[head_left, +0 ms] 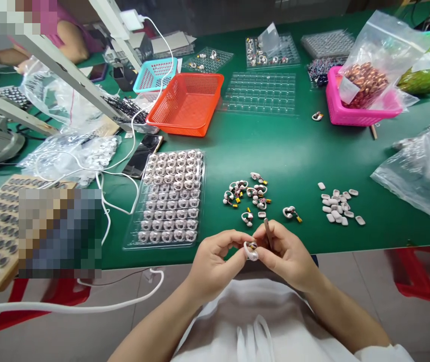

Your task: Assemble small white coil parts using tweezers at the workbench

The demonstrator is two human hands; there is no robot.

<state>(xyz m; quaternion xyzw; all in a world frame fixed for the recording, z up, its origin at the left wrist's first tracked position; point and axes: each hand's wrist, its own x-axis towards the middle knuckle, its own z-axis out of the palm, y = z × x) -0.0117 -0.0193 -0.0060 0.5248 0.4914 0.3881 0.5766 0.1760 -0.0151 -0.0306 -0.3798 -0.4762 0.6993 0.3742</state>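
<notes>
Just past the table's front edge, my left hand (217,259) pinches a small white ear-clip earbud (251,254) whose dark and yellow inner parts show at the top. My right hand (290,259) is closed too, its thumb and finger on the earbud's other side. A thin brown stick (268,232) stands up between the fingers of that hand. Beyond the hands lies a loose group of similar white earbuds (257,191) with yellow tabs. One more earbud (292,213) sits apart, near my right hand. Small white oval covers (336,208) are heaped to the right.
A clear tray of white earbud parts (167,224) stands at left, beside a phone (143,156) and white cables. Behind are an orange basket (188,105), an unfilled clear tray (260,93) and a pink basket (363,113). A co-worker's arm (71,42) shows at upper left.
</notes>
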